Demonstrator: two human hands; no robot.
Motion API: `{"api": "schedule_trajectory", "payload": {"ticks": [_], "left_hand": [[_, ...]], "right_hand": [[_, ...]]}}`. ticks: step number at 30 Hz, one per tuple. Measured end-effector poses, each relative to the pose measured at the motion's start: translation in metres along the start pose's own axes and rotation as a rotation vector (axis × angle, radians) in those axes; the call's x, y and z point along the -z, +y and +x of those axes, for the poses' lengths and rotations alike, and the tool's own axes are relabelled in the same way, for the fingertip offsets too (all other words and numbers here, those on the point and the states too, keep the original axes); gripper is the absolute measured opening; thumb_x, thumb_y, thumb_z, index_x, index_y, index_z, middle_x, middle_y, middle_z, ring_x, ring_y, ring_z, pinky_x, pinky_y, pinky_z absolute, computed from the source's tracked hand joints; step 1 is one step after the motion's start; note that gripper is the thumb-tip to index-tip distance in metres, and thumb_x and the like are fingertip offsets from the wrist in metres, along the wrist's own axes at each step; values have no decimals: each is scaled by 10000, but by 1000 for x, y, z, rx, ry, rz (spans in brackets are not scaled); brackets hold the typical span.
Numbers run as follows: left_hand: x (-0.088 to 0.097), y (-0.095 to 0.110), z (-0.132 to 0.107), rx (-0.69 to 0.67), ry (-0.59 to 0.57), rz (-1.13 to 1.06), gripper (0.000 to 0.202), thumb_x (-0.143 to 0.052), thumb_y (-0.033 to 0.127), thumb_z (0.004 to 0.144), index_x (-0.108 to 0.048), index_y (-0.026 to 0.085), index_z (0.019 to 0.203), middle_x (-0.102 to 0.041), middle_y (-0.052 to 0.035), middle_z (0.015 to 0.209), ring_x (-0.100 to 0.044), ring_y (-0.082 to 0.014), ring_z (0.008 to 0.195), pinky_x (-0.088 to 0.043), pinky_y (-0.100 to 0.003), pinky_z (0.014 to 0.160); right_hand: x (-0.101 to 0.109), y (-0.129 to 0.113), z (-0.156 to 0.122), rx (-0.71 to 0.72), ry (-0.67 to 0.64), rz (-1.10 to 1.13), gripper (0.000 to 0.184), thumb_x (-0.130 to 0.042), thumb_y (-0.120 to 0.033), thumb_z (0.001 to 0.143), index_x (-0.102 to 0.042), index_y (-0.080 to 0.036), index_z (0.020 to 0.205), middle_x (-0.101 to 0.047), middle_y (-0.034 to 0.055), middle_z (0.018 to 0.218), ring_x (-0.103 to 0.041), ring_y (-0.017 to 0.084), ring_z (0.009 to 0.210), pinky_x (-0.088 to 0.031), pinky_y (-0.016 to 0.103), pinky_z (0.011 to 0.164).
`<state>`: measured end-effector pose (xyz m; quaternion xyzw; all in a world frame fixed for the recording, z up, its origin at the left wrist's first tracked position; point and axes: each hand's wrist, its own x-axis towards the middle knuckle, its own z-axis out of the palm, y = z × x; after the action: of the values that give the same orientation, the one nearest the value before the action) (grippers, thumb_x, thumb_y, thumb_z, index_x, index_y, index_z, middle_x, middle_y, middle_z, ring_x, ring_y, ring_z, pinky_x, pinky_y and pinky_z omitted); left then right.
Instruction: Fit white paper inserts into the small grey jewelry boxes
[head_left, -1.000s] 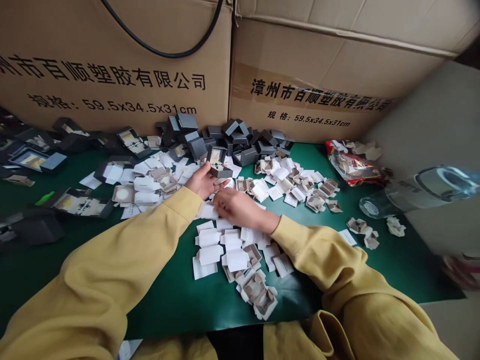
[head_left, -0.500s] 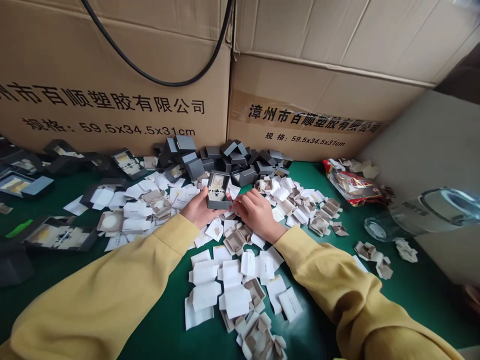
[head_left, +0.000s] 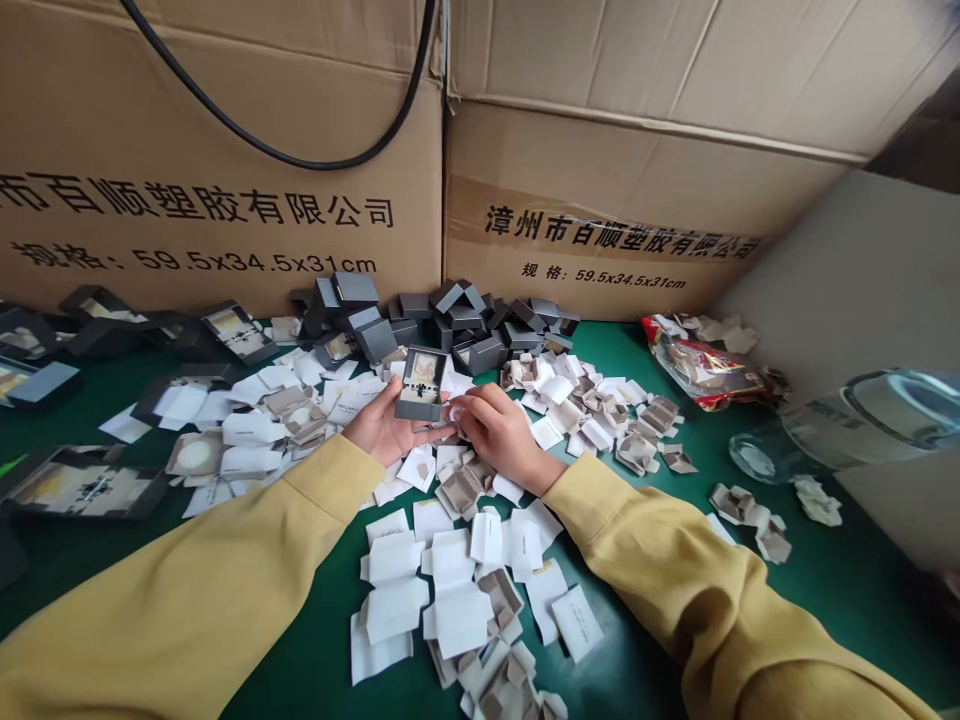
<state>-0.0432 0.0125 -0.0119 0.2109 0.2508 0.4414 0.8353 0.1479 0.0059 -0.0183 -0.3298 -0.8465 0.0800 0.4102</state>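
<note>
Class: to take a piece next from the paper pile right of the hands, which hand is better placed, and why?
Probably the right hand: it is nearer the paper pile, while the left hand holds the black box. Whether the right hand pinches anything is unclear.

There are two hands (head_left: 506, 440), one held box (head_left: 421, 388), two printed cartons (head_left: 570, 160) and one cable (head_left: 322, 164)

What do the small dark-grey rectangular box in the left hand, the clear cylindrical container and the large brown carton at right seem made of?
Dark-grey box: probably matte rigid paperboard, from its dull walls; plastic is possible.
Clear container: glossy glass or hard plastic, see-through with bright highlights; can't tell which.
Brown carton: likely corrugated cardboard, matte, with creases.
</note>
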Motion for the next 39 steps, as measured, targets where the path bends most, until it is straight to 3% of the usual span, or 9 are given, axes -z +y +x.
{"api": "schedule_trajectory", "payload": {"ticks": [6, 10, 18, 26, 31, 39], "left_hand": [[-9, 0, -2, -9, 122, -12, 389, -393, 416, 872, -611, 111, 978, -689, -124, 920, -642, -231, 843, -365, -514, 945], [-11, 0, -3, -14, 159, -8, 383, -392, 411, 874, -607, 115, 985, -691, -121, 912, -640, -232, 866, -385, -492, 934], [-8, -2, -2, -43, 121, 60, 344, -452, 384, 852, -593, 112, 1011, -684, -111, 921, -636, -220, 875, -424, -441, 907], [-8, -10, -2, -134, 117, 283, 362, -631, 330, 747, -537, 163, 1054, -640, -65, 866, -617, -189, 772, -504, -401, 736], [-7, -15, -1, -160, 102, 355, 412, -714, 348, 662, -570, 172, 1005, -520, 30, 629, -510, -92, 549, -492, -297, 625], [-11, -16, -3, -139, 69, 379, 503, -752, 365, 604, -585, 154, 1029, -539, -1, 705, -533, -122, 655, -461, -254, 605]], "right_hand": [[1, 3, 0, -106, 86, -93, 144, -515, -285, 848, -574, -179, 927, -613, 69, 893, -486, 192, 844, -453, 316, 719], [0, 6, 0, -106, 63, -96, 158, -522, -322, 850, -593, -182, 863, -625, 55, 828, -496, 181, 817, -445, 312, 721], [0, 8, 0, -110, 91, -92, 150, -535, -315, 845, -609, -190, 808, -630, 46, 786, -527, 169, 782, -447, 307, 702], [13, -1, 7, -52, 377, -8, 66, -564, -222, 821, -583, -187, 769, -633, 52, 783, -577, 153, 753, -483, 307, 674], [12, -7, 5, 45, 257, 35, 56, -575, -230, 818, -602, -187, 795, -655, 53, 813, -607, 138, 759, -503, 276, 661], [5, -1, 0, 103, 130, 5, 83, -576, -247, 822, -633, -191, 847, -666, 50, 862, -597, 130, 769, -499, 264, 680]]}}
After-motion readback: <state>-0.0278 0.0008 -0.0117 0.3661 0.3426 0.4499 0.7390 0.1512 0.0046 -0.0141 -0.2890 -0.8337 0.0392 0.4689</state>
